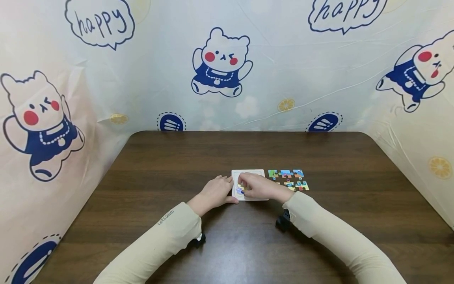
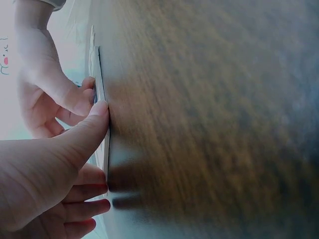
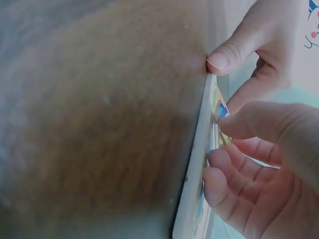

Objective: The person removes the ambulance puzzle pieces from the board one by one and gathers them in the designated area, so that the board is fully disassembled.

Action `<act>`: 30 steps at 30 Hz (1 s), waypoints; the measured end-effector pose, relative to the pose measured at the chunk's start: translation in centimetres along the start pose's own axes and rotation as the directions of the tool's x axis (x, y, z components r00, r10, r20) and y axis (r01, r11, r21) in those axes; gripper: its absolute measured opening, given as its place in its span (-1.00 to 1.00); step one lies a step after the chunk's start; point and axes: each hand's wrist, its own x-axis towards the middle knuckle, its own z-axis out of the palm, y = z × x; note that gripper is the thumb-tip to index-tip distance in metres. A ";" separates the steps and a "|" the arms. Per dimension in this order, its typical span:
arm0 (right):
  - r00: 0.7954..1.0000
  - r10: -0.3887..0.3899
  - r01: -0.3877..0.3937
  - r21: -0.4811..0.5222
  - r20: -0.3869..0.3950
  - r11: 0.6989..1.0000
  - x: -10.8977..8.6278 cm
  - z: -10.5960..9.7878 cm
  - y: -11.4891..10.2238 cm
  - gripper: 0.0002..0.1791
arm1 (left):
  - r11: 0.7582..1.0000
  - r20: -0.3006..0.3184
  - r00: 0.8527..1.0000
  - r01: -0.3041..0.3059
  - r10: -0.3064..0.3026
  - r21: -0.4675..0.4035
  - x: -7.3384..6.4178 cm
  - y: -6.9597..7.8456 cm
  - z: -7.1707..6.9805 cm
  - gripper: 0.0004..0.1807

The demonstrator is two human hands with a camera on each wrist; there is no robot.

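Observation:
A white puzzle tray (image 1: 250, 171) lies flat on the table, a colourful purple-and-yellow patch (image 1: 239, 191) showing at its left. Along the tray's left side rests my left hand (image 1: 215, 191), fingers fairly straight and thumb at the near left corner. Over the tray, my right hand (image 1: 258, 186) bends its thumb and fingers together. In the right wrist view, the right hand pinches a small puzzle piece (image 3: 223, 139), partly hidden by the fingertips, close against the tray's surface. Beside it stands the edge of another colourful piece (image 3: 220, 108).
Several loose puzzle pieces (image 1: 285, 174) lie in two rows just right of the tray, partly behind my right wrist. They sit on a brown wooden table (image 1: 177, 157). A patterned curtain (image 1: 276, 79) hangs behind the table and along both sides.

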 end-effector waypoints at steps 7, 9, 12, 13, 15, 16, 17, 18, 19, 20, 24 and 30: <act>1.000 0.014 -0.015 -0.011 -0.023 1.000 0.2 0.2 0.0 -0.76 | 1.000 0.006 1.000 0.007 -0.007 0.002 0.1 0.0 0.0 -0.34; 1.000 0.021 -0.022 -0.012 -0.020 1.000 0.2 0.2 -0.1 -0.77 | 1.000 0.011 1.000 0.006 -0.006 0.008 0.1 -0.1 0.0 -0.34; 0.999 0.034 -0.034 -0.011 -0.018 0.999 0.2 0.1 -0.3 -0.78 | 1.000 0.008 1.000 0.001 -0.001 0.013 0.1 -0.1 0.0 -0.34; 0.999 0.040 -0.040 -0.011 -0.018 0.999 0.2 0.1 -0.3 -0.79 | 1.000 0.006 1.000 -0.001 0.001 0.016 0.1 -0.1 0.1 -0.34; 0.999 0.051 -0.051 -0.005 -0.017 0.999 0.2 0.1 -0.4 -0.79 | 1.000 0.004 1.000 -0.003 0.003 0.017 0.1 -0.1 0.1 -0.35; 0.998 0.055 -0.055 -0.002 -0.018 0.998 0.2 0.1 -0.5 -0.80 | 1.000 0.003 1.000 -0.003 0.003 0.015 0.1 -0.1 0.1 -0.35; 0.998 0.059 -0.059 -0.001 -0.019 0.998 0.2 0.1 -0.5 -0.80 | 1.000 0.004 1.000 -0.004 0.004 0.013 0.1 -0.1 0.1 -0.35; 0.998 0.061 -0.061 0.002 -0.020 0.998 0.2 0.1 -0.6 -0.80 | 1.000 0.003 1.000 -0.004 0.004 0.011 0.1 -0.1 0.0 -0.36; 0.998 0.064 -0.064 0.002 -0.022 0.998 0.2 0.1 -0.6 -0.80 | 1.000 0.003 1.000 -0.004 0.004 0.009 0.1 -0.1 0.0 -0.36; 0.998 0.064 -0.064 0.000 -0.026 0.998 0.2 0.1 -0.6 -0.80 | 1.000 0.004 1.000 -0.004 0.004 0.007 0.1 0.0 0.0 -0.36; 0.997 0.067 -0.068 -0.003 -0.041 0.998 0.2 0.1 -0.7 -0.81 | 1.000 0.012 1.000 -0.002 0.002 0.004 0.1 -0.1 0.0 -0.36; 0.995 0.068 -0.068 0.004 -0.070 0.998 0.0 -0.2 -0.5 -0.81 | 1.000 0.014 1.000 0.002 -0.002 0.005 0.1 -0.1 0.0 -0.37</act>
